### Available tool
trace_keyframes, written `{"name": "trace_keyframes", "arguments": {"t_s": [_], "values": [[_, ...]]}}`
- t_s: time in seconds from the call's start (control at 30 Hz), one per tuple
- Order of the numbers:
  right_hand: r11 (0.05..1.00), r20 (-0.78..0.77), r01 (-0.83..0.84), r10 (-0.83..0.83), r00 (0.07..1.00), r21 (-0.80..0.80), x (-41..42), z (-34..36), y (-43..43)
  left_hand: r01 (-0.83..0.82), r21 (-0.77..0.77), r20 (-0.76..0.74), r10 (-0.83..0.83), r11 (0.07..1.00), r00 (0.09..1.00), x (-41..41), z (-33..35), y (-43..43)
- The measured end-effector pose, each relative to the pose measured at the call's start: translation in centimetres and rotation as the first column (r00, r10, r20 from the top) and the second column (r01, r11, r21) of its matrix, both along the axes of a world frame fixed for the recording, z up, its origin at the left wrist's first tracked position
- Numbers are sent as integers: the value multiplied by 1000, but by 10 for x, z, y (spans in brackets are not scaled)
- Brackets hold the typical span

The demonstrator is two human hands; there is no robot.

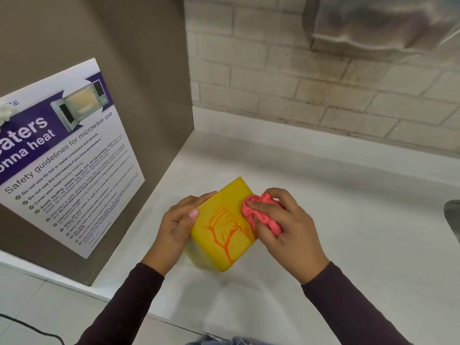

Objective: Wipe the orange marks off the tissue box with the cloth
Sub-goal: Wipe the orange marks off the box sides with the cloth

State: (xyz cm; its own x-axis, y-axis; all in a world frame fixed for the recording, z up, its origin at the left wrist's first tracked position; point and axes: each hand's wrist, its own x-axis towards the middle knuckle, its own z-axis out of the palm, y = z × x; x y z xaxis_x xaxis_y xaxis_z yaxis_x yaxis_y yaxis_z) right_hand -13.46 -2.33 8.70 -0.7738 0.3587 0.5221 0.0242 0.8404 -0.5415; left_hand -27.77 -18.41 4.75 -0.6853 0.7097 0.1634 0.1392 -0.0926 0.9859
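Note:
A yellow tissue box (214, 247) rests on the white counter (348, 220), turned corner-on toward me. Wet orange marks (225, 231) streak across its upper face. My left hand (178, 226) grips the box's left side, thumb on the top edge and fingers along the far edge. My right hand (286, 227) is closed around a bunched pink cloth (258, 215), which presses on the box's right top edge, touching the right end of the orange marks. Dark sleeves cover both forearms.
A brown side panel (139, 78) with a microwave safety poster (67, 155) stands just left of the box. A brick wall (323, 83) runs behind the counter. A metal object (451, 215) shows at the right edge, and a steel fixture (380, 23) hangs above.

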Motion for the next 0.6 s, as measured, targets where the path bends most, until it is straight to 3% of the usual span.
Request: {"name": "trace_keyframes", "arguments": {"t_s": [0.1,0.17,0.5,0.6], "values": [[960,1,183,-187,982,-214,-15,5,-5,0,-21,-21,-1,1000,1000,1,-2,1],[933,1,269,-276,961,-238,-26,9,-9,-3,-36,-57,1,999,998,3,-2,2],[988,7,4,-5,1000,156,-9,3,-29,-29,-20,-81,28,999,996,7,-3,2],[982,14,35,-38,999,184,1,-2,-16,-20,-17,-50,19,1000,999,6,0,2]]}}
